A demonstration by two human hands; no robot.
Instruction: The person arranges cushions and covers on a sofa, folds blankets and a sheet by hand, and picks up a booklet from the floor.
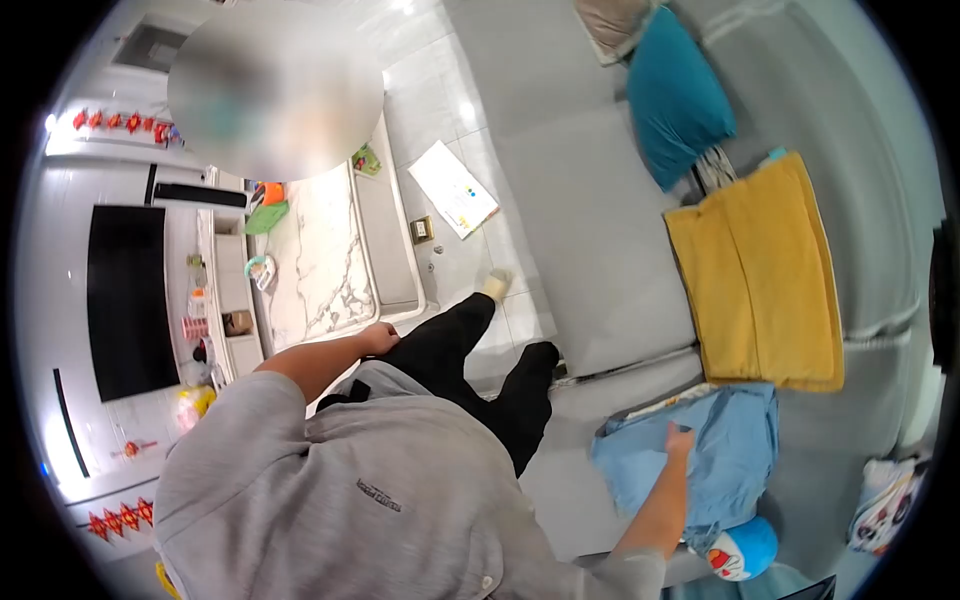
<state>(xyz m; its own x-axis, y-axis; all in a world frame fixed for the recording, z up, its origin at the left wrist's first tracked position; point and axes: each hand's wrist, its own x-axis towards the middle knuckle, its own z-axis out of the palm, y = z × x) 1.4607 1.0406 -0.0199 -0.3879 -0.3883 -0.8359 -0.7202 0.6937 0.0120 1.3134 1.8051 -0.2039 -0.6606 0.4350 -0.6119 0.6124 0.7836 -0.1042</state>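
On the sofa's near seat lies a rumpled light-blue garment [735, 440], probably denim or a shirt; its exact kind is hard to make out. My right hand [680, 438] is on top of it, fingers closed on the fabric. A white patterned cloth [672, 400] peeks out from under its upper edge. My left hand [380, 338] is by my black trousers [440, 345], beside the marble-topped table [315, 255]. Its fingers look curled, with nothing visible in them.
A yellow cushion [765, 285] and a teal cushion [675, 100] lie on the grey sofa [590, 220]. A blue-and-white round plush [742, 548] touches the garment. A white sheet [453, 188] and a small square object [422, 230] are on the tiled floor.
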